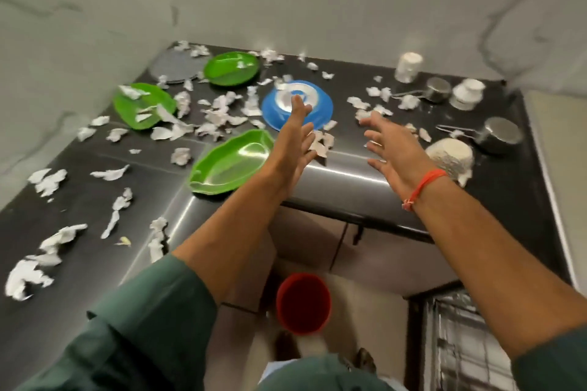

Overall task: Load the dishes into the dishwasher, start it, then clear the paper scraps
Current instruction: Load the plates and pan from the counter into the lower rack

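On the dark L-shaped counter (349,174) lie three green plates (233,162) (143,105) (232,68), a grey plate (173,68) and an upturned blue bowl (297,105). Torn white paper scraps (219,114) are strewn all over. My left hand (297,136) stretches out with straight fingers over the near rim of the blue bowl. My right hand (392,143) hovers with spread fingers just right of it, holding nothing. White cups (408,67) (467,94), an upturned white bowl (451,159) and two steel pots (438,89) (500,135) stand at the right.
A red bin (303,303) stands on the floor below the counter corner. A wire dishwasher rack (467,343) shows at the bottom right. Marble-patterned walls close the counter at the back and left. Cabinet doors (317,238) sit under the counter edge.
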Tool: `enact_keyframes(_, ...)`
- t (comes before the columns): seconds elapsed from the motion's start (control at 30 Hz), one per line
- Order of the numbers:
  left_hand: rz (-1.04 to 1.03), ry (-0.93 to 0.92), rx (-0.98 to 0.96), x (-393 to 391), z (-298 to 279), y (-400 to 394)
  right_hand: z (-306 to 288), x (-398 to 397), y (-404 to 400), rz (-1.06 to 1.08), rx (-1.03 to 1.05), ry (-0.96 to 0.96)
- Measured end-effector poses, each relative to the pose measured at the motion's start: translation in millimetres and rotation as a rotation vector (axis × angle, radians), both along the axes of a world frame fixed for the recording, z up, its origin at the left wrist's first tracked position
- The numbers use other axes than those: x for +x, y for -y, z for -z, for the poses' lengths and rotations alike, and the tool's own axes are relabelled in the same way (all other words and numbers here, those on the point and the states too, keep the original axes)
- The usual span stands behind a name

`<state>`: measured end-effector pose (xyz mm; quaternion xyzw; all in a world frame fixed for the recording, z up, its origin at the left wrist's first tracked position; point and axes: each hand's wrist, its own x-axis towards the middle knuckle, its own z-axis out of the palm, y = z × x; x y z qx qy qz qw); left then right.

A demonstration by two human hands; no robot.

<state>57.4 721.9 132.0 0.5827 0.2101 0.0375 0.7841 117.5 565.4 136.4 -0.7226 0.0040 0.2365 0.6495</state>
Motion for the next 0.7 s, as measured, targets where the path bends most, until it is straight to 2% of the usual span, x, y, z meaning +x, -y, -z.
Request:
enact_keyframes(0.03,-0.055,0.002,0.005,-2,3,-18,0,5,-21,-0.056,-0.001,-0.006)
enact_keyframes(0.1,-0.039,-0.012,0.021,-5,5,-32,2,11,-33,-0.052,0.015,-0.023)
enact_keyframes(0.23,-0.273,-0.032,0.038,-19,2,-81,6,30,-102,-0.267,0.014,-0.045)
enact_keyframes(0.4,-0.475,-0.056,0.054,-25,7,-115,12,55,-150,-0.472,0.040,-0.057)
enact_keyframes(0.7,-0.624,-0.140,0.037,-17,30,-146,22,100,-197,-0.620,-0.062,-0.054)
